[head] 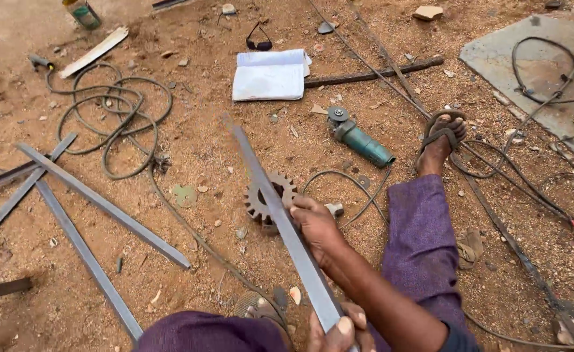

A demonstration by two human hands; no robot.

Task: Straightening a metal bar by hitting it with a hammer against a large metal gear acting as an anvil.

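1. The right hand grips a long flat steel bar about midway along it, fingers curled and pressed together over the bar's edge
2. The left hand holds the near end of the same bar at the bottom edge of the view, its fingers wrapped around the metal with the thumb on top
3. The bar runs slantwise from the left hand up and away past the right fingers, its far end resting on the sandy ground
4. Just beyond the right fingers, under the bar, lies a rusty toothed gear wheel; the bar crosses over it
5. Further out, to the right of the right fingers, a teal angle grinder lies on the ground, its cable looping back towards the hand
6. Far beyond the fingers sit an open white notebook and dark sunglasses
7. Well to the left of both hands lie several loose steel strips and a coiled hose
8. The person's leg in purple trousers stretches out to the right of the hands, the foot in a brown sandal
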